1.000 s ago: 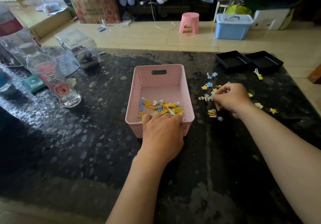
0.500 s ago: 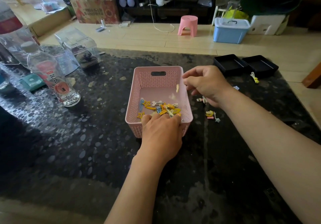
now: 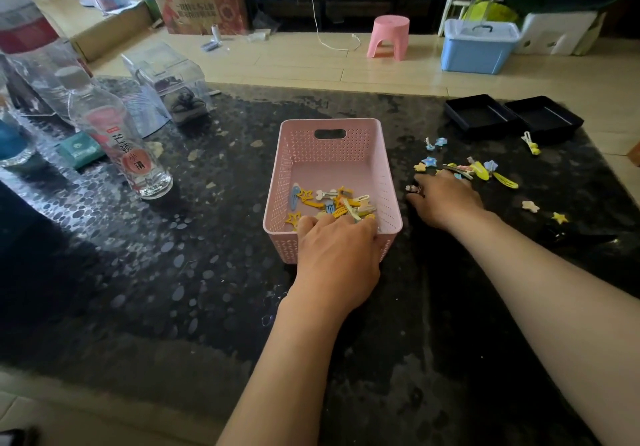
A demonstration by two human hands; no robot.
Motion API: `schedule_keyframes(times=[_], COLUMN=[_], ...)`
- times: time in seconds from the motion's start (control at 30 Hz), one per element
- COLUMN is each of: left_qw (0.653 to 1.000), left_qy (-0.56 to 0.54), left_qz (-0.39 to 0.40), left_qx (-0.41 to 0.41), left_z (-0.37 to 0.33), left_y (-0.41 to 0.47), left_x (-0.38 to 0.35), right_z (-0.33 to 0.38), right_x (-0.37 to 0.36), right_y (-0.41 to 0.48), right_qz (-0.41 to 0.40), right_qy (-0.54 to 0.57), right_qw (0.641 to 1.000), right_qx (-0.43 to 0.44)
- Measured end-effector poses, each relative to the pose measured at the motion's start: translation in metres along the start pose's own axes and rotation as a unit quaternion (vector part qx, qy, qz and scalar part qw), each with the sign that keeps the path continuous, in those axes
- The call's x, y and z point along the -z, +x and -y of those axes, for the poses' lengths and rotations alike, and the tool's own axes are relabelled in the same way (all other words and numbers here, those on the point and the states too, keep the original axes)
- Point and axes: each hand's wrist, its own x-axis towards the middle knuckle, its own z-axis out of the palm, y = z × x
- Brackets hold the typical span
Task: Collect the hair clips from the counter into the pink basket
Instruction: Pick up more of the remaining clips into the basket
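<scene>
Pink basket (image 3: 332,154): matt perforated plastic. Counter (image 3: 173,272): glossy dark speckled stone. Bottle (image 3: 117,140): clear plastic, glossy label.

Pink basket (image 3: 332,158) with punched lattice walls, yellow and blue hair clips (image 3: 479,171), black pebble-speckled counter (image 3: 156,272), pink stool (image 3: 388,35)

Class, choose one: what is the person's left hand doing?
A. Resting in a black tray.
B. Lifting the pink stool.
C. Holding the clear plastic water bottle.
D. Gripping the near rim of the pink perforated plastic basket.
D: the left hand grips the near rim of the pink perforated plastic basket.
</scene>
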Motion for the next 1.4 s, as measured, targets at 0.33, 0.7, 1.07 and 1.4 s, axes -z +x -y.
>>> schedule_keyframes(times=[0.33, 0.7, 1.07, 1.4], left_qw=[1.000, 1.000, 1.000, 1.000], left_qy=[-0.005, 0.003, 0.002, -0.009], left_qz=[0.000, -0.016, -0.018, -0.019], left_qx=[-0.002, 0.000, -0.003, -0.004], left_z=[0.000, 0.001, 0.001, 0.001], left_y=[0.000, 0.000, 0.000, 0.000], left_x=[0.000, -0.003, -0.003, -0.002], right_z=[0.007, 0.032, 0.043, 0.009], right_x=[0.015, 0.068, 0.066, -0.001], right_y=[-0.009, -0.023, -0.034, -0.018], right_qz=[-0.071, -0.105, -0.114, -0.004], right_qy=[0.082, 0.457, 0.441, 0.073], right_qw=[0.994, 0.879, 0.877, 0.990], right_qx=[0.016, 0.082, 0.157, 0.121])
